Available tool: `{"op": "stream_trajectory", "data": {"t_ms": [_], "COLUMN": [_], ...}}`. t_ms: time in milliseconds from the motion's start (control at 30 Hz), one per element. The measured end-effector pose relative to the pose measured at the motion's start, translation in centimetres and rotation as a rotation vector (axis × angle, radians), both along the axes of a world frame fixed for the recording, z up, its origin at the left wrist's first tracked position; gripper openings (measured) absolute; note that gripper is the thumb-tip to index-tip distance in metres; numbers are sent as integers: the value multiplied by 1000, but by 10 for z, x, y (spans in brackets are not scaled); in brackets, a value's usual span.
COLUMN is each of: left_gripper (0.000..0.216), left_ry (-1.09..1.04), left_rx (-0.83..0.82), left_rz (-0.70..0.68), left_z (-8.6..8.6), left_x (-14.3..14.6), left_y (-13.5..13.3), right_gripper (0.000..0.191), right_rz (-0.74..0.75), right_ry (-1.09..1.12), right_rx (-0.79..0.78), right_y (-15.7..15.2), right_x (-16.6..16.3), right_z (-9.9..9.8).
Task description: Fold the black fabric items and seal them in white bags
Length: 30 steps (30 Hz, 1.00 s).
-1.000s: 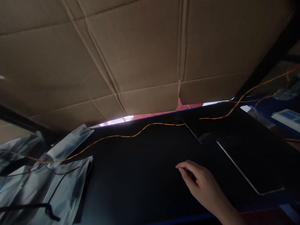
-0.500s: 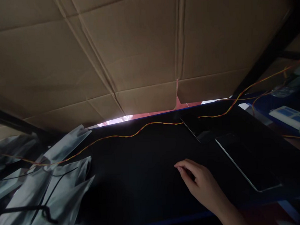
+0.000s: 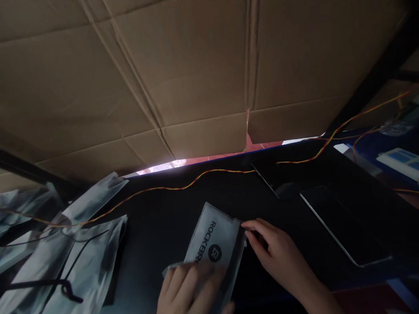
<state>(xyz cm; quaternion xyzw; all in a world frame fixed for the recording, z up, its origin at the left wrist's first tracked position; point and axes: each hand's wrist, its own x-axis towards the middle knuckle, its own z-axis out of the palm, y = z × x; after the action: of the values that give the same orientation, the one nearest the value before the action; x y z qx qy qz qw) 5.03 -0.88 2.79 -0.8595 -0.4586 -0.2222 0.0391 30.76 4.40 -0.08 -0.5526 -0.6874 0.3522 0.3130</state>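
Note:
A frosted plastic zip bag (image 3: 212,228) printed with "ROCKBR" and a round black logo lies tilted over the black tabletop. My left hand (image 3: 189,292) is closed on its lower left part, the fingers over the print and the thumb at the near edge; the fingertips are a little blurred. At the bag's upper right corner, by the zip edge, my right hand (image 3: 278,251) pinches with thumb and forefinger. A small white zip slider (image 3: 245,243) shows just below that pinch. What is inside the bag cannot be made out.
Several similar frosted bags (image 3: 85,269) are piled at the left, with a black strap (image 3: 67,290) over them. A red-and-yellow twisted wire (image 3: 183,188) crosses the back. Two dark phone-like slabs (image 3: 348,229) lie at the right. Cardboard (image 3: 199,74) stands behind the table (image 3: 152,210).
My left hand has come into view with a zip bag from the left pile's side. My right hand stays nearly in place and now pinches the bag's corner.

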Motion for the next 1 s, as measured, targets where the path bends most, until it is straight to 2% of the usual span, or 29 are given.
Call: {"op": "stream_trajectory", "data": {"t_ms": [100, 200, 300, 400, 500, 600, 767, 1000], "left_gripper": [56, 69, 64, 51, 42, 49, 62, 46], "left_ry": [170, 239, 210, 144, 84, 79, 65, -31], "left_rx": [25, 30, 28, -12, -32, -13, -56, -43], "left_rz": [66, 110, 187, 254, 250, 207, 227, 257], "left_z": [-2, -17, -27, -26, -27, -34, -41, -34], "left_x": [11, 18, 22, 27, 31, 32, 30, 31], "left_y": [21, 29, 25, 23, 29, 33, 30, 26], "right_gripper": [22, 23, 31, 32, 30, 28, 28, 30], "right_rz": [-41, -66, -65, -50, -47, -45, -38, -4], "right_ry": [-12, -34, -54, -54, -51, -40, -18, 29], "right_rx": [-5, -43, -97, -150, -192, -217, -254, -281], "right_y": [-1, 0, 5, 12, 18, 20, 20, 18], "right_x": [-1, 0, -2, -6, -9, -10, -8, -11], "right_z": [1, 3, 5, 8, 11, 13, 16, 20]}}
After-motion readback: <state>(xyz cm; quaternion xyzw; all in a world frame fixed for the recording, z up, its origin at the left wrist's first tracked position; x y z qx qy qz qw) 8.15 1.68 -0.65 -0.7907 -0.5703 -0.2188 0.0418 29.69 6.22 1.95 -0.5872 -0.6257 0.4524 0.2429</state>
